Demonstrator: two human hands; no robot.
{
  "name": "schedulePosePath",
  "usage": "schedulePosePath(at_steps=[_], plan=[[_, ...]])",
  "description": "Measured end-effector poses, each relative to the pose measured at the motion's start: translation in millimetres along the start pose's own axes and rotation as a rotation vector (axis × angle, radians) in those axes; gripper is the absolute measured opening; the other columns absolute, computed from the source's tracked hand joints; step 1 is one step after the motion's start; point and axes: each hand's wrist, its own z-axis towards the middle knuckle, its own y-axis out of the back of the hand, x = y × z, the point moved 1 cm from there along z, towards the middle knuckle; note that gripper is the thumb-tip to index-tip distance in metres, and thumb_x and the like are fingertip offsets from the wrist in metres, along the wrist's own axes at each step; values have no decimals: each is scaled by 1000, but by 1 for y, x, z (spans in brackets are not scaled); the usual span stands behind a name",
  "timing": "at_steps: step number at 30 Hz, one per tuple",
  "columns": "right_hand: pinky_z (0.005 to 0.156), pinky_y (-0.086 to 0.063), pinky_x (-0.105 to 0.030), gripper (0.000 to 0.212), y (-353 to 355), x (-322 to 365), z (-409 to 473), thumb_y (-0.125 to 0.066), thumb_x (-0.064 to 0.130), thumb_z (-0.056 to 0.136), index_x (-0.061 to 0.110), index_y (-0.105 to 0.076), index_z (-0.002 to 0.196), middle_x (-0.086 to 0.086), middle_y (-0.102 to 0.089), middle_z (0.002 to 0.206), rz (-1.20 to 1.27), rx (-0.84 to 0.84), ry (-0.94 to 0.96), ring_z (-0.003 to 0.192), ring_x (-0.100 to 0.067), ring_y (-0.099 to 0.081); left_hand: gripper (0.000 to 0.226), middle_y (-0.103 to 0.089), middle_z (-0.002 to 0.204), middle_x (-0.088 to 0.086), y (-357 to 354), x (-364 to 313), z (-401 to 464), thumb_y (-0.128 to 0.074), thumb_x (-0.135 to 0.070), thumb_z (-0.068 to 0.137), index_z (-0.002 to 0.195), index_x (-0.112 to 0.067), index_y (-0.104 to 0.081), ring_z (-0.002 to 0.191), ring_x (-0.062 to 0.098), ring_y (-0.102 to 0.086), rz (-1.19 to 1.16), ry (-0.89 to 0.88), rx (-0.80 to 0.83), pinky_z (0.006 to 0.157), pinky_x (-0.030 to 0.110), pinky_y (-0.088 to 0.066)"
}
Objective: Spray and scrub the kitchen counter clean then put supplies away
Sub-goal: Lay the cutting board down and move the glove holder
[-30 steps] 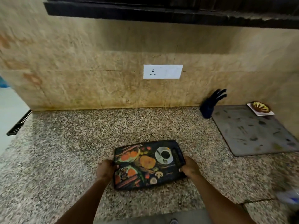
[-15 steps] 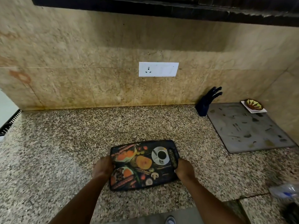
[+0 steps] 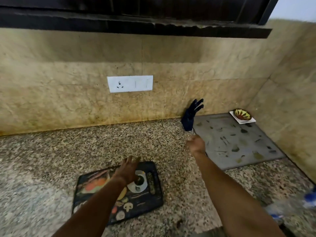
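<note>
The printed cutting board point(image 3: 136, 200) lies flat on the speckled bench point(image 3: 51, 159) near its front edge. The left hand point(image 3: 128, 169) hovers over the board's far edge with fingers spread and nothing in it. The right hand point(image 3: 195, 145) reaches toward the dark knife block point(image 3: 189, 118) beside the grey mat point(image 3: 239, 141), loosely curled and empty.

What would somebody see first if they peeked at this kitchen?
Probably the colourful cutting board printed with food pictures, lying flat on the speckled counter near the front edge. The left hand hangs over it, and the right hand reaches toward the dark knife block standing against the back wall.
</note>
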Motion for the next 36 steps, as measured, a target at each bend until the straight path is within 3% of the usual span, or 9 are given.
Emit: schedulePosePath(at_steps=[5, 9, 14, 18, 23, 26, 30, 33, 36], plan=[[92, -52, -44, 46, 27, 10, 80, -67, 23, 89, -4, -56, 125, -19, -64, 118, 106, -27, -34, 111, -39, -62, 85, -8, 163, 13, 0, -24, 26, -64, -23, 90, 156, -30, -11, 148, 42, -12, 40, 85, 75, 113, 53, -35], [105, -42, -46, 77, 22, 10, 140, -73, 31, 86, 2, -36, 147, -15, -46, 147, 181, 70, -87, 132, -39, -47, 81, -17, 159, 9, -25, -35, 30, -63, -30, 90, 155, -31, -14, 145, 39, -17, 71, 129, 88, 106, 54, -40], [109, -38, -48, 79, 3, 24, 200, -74, 38, 84, 9, -36, 148, -12, -42, 152, 121, 193, -80, 135, -37, -44, 82, -9, 164, 7, -47, -43, 40, -60, -34, 90, 156, -30, -13, 149, 35, -12, 30, 169, 12, 110, 51, -39], [98, -44, -44, 59, -12, 24, 218, -66, 30, 91, 4, -46, 140, -21, -47, 146, 94, 284, -40, 128, -38, -51, 74, -7, 165, 6, -48, -48, 36, -56, -34, 94, 156, -26, -17, 150, 30, -12, -21, 186, -29, 114, 45, -35], [93, -44, -38, 46, -18, 21, 220, -59, 31, 95, 5, -54, 133, -19, -58, 133, -18, 218, 77, 121, -34, -56, 77, -7, 165, 4, -46, -43, 30, -58, -37, 93, 156, -26, -16, 150, 27, -16, -44, 205, -59, 110, 42, -42], [98, -47, -45, 47, -23, 35, 215, -60, 37, 94, 6, -56, 129, -17, -62, 129, -108, 166, 90, 116, -38, -58, 79, -9, 165, 3, -36, -43, 32, -60, -36, 92, 157, -24, -15, 150, 28, -17, -58, 225, -62, 111, 43, -41], [78, -46, -31, 45, -26, 41, 156, -71, 34, 87, 7, -64, 122, -13, -70, 119, -65, 174, 216, 107, -34, -65, 77, -15, 163, 5, -34, -37, 27, -59, -36, 93, 156, -21, -18, 147, 30, -22, -87, 234, -37, 114, 42, -36], [72, -49, -32, 30, -18, 24, 92, -74, 31, 84, 11, -71, 107, -8, -74, 104, 26, 182, 270, 95, -29, -69, 75, -16, 163, 6, -36, -40, 21, -57, -37, 94, 156, -22, -18, 147, 31, -22, -71, 187, -18, 114, 42, -34], [65, -44, -29, 18, -21, -3, 40, -72, 29, 86, 15, -67, 95, -4, -73, 94, -19, 267, 331, 85, -24, -68, 79, -11, 163, 6, -47, -43, 23, -58, -45, 91, 156, -29, -15, 149, 32, -15, -65, 228, 7, 114, 55, -29]])
